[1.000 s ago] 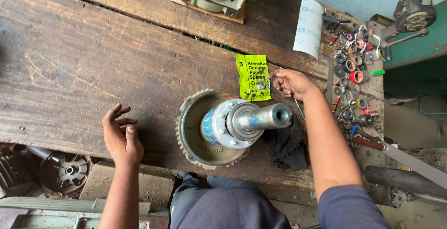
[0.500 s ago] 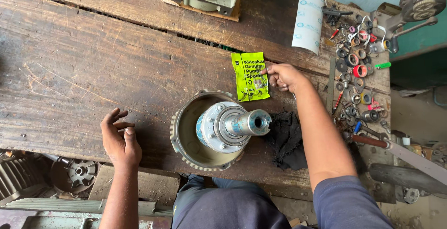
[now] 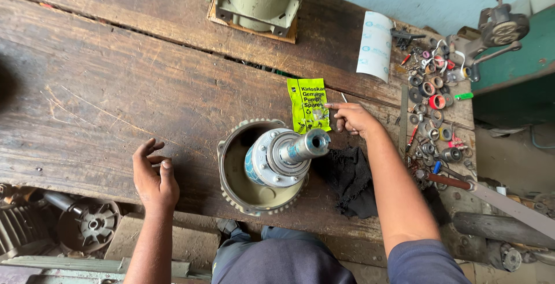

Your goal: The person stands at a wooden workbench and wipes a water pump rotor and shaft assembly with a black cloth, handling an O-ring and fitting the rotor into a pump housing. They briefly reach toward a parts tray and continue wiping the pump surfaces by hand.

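Right hand on the green packet, left hand idle on the table

The green packet is laid flat on the table, its long axis running 12 to 6 o'clock, just at 12 o'clock of the shaft; it is touched at its right edge by the right hand, which lies at 3 o'clock of it, forefinger stretched onto it, the other fingers curled around what seems a thin rod, though this cannot be told surely; the left hand is rested well apart at 8 o'clock, loosely half-open and holding nothing; the right hand is much the nearer; the shaft is stood in the round housing, a black rag beside it.
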A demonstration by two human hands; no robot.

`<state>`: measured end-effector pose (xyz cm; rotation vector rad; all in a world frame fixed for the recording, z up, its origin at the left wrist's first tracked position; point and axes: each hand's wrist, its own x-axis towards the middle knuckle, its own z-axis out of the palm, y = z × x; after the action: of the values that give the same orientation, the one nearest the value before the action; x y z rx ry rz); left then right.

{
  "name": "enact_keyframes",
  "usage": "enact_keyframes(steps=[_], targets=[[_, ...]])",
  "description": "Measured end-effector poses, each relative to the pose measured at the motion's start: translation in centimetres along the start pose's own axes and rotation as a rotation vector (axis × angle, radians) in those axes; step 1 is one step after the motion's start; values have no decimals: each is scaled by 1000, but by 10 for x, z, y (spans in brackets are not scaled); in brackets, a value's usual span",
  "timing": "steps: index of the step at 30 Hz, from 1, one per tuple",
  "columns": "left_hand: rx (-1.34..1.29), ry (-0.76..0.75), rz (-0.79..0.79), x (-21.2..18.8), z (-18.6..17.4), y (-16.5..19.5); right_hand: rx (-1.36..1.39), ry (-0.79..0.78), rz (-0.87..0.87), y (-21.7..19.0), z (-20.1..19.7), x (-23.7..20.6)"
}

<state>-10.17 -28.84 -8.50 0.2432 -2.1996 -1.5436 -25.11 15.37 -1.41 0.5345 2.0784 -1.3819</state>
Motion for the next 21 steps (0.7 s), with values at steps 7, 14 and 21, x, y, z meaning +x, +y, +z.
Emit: enact_keyframes(steps=[7, 14, 21], targets=[[-24, 33, 14, 2, -3, 1, 218, 174, -485, 22, 5, -34], [-9, 8, 12, 0, -7, -7, 236, 11, -749, 29, 17, -127], [5, -38, -22, 0, -8, -14, -556, 306, -1220, -25, 48, -206]])
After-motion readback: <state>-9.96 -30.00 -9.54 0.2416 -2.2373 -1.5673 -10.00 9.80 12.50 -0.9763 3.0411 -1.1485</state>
